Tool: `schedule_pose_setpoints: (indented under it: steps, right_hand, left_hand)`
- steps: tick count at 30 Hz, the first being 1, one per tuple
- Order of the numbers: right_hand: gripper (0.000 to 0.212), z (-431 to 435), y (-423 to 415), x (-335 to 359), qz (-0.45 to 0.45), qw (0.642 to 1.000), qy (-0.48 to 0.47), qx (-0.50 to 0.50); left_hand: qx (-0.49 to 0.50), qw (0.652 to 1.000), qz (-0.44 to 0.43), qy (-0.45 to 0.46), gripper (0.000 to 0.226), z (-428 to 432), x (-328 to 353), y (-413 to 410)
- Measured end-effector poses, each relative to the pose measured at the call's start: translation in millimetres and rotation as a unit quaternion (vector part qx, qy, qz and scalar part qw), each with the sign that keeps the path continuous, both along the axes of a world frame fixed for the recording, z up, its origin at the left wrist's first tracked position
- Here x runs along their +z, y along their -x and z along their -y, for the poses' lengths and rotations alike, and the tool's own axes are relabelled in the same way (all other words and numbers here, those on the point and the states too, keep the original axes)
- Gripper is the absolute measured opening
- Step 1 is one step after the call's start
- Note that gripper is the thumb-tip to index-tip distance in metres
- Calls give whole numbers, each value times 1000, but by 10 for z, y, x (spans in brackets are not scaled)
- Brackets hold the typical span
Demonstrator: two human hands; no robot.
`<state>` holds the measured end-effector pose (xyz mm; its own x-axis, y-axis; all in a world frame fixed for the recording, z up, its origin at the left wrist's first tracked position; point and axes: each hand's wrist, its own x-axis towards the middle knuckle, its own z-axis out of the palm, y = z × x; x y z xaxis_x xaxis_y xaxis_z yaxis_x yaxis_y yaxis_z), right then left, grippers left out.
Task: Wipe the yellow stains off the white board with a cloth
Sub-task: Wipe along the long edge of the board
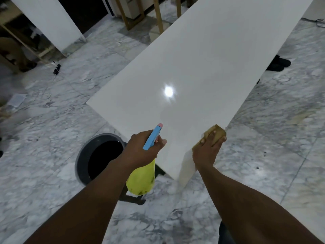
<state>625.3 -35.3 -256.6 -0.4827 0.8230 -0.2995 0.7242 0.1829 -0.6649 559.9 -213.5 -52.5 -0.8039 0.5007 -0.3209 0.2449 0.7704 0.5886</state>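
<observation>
A long glossy white board [202,59] stretches away from me above the marble floor, with a lamp's glare at its middle. My right hand [207,148] presses a yellow-brown cloth [217,132] flat on the board's near right edge. My left hand [140,148] grips a spray bottle [142,178] with a yellow-green body and a blue nozzle head [153,136] that points over the board's near end. I can make out no yellow stains on the bare surface.
A dark round bin [98,157] stands on the floor under the board's near left corner. Another white panel [51,22] leans at the far left beside wooden frames [158,13]. Black shoes [278,63] lie to the right of the board. Cables [57,69] lie at the left.
</observation>
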Motion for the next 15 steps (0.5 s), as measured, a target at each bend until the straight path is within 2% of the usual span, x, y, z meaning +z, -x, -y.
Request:
schedule_pose_setpoints:
  steps: [7, 10, 12, 15]
  right_hand:
    - [63, 1270, -467, 36, -22, 999, 14, -31]
    - [71, 1602, -669, 18, -50, 998, 28, -1]
    - [84, 1903, -925, 44, -9, 999, 23, 37]
    - [84, 2111, -1158, 163, 20, 997, 40, 61]
  left_hand:
    - [-7, 999, 35, -16, 31, 1465, -215, -254]
    - [-17, 999, 27, -14, 31, 1796, -286, -386]
    - [-24, 999, 35, -9, 28, 1970, -314, -526]
    - [-26, 998, 48, -24, 30, 2107, -311, -597]
